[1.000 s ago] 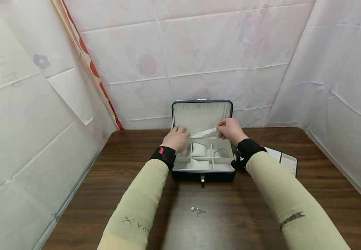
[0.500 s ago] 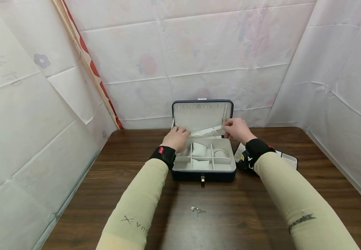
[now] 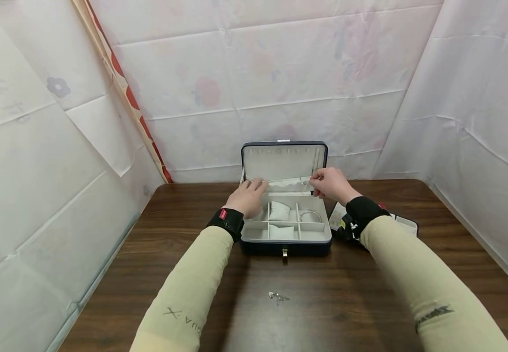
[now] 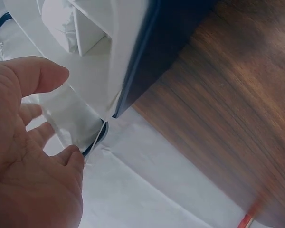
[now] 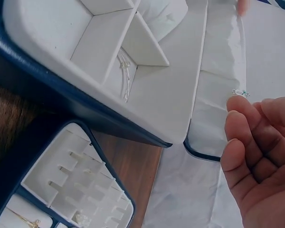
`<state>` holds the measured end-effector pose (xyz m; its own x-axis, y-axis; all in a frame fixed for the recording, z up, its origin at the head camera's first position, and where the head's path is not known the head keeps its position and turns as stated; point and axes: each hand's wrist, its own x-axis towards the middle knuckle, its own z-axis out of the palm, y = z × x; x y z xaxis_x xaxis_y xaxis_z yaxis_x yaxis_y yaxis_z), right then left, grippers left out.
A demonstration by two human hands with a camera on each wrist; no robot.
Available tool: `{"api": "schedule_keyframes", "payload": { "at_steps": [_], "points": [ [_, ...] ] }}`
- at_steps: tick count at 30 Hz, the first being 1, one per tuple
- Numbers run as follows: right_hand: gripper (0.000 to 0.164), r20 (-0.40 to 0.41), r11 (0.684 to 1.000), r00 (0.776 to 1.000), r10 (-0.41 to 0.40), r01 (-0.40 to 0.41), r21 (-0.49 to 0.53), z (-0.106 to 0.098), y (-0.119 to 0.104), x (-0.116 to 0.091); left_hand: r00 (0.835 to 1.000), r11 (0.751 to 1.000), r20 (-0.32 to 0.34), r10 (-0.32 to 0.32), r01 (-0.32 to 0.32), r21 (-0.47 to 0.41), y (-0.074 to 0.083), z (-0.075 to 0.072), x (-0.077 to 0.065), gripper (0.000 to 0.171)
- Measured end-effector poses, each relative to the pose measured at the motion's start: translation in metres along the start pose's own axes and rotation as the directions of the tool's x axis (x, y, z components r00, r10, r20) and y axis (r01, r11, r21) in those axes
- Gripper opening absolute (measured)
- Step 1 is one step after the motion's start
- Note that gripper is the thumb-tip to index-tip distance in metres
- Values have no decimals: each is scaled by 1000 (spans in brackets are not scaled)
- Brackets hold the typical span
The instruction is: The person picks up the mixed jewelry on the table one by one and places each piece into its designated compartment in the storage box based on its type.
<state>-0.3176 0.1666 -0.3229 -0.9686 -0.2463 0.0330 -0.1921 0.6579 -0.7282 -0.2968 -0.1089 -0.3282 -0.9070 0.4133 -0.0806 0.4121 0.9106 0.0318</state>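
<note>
In the head view a navy jewellery box (image 3: 304, 248) stands with its lid (image 3: 276, 161) raised. A pale fabric pocket (image 3: 286, 186) runs along the lid's lower part. My left hand (image 3: 246, 196) reaches to the pocket's left end; the left wrist view shows its thumb apart from loosely bent fingers. At the pocket's right end is my right hand (image 3: 332, 185), fingers curled, thumb against index. A small sparkling piece of jewellery (image 5: 241, 93) shows at its fingertips, by the pocket's edge. On the lid's right side hangs a chain necklace (image 3: 316, 157).
White cushions (image 3: 279, 211) and a silver bangle (image 3: 310, 215) lie in the box's compartments. A lined tray (image 5: 78, 178) with small jewellery sits right of the box, partly under my right arm. Several silver pieces (image 3: 278, 297) lie on the table in front. White cloth (image 3: 183, 146) surrounds the table.
My right hand has shifted slightly right along the pocket. The pocket's upper edge, slanted before, now runs nearly level. My left hand stays almost in place.
</note>
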Motion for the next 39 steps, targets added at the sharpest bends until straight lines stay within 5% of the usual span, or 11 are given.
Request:
{"api": "schedule_keyframes", "payload": {
  "at_steps": [15,23,31,39],
  "points": [
    [27,73,995,994,-83,86,-50,6,-14,-9,998,999,53,44,-43,-12,-5,-4,-5,70],
    [22,129,987,984,-120,131,-87,15,-15,-12,992,993,49,114,-116,23,-1,-5,-12,65],
    [18,172,971,973,-152,179,-156,18,-15,-19,989,986,23,145,-146,85,2,-6,-28,60],
    [17,206,971,967,-148,181,-153,22,-10,-27,989,988,4,151,-151,32,-2,4,-42,70]
  ]
}}
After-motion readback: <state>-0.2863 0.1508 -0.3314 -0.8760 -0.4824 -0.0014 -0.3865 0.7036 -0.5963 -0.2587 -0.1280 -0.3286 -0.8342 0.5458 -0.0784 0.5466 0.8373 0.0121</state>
